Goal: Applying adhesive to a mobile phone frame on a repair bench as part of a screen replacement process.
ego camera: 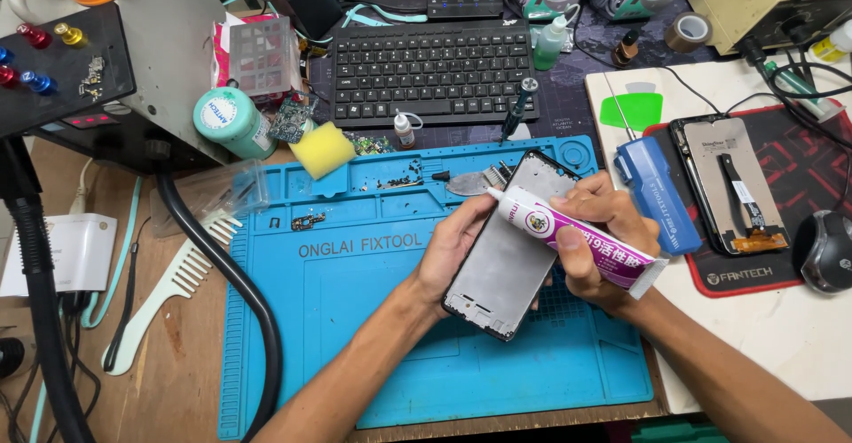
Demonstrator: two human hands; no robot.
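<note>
Currently the left hand grips the phone frame by its left edge, fingers curled under, holding it tilted above the blue mat near the mat's right side. The right hand is closed round a glue tube, thumb on top; the nozzle points up-left and sits over the frame's upper edge, approx. at its top-left corner.

Risks, as judged from this position:
- Excess squeeze w/ thumb: glue could run past the edge into the frame's inner area.
- Frame held at one side only: it may twist or slip under nozzle pressure.
- Blue case lies just beside the right hand; a knock could shift it toward the second phone on the red pad at the counter's right edge.
</note>
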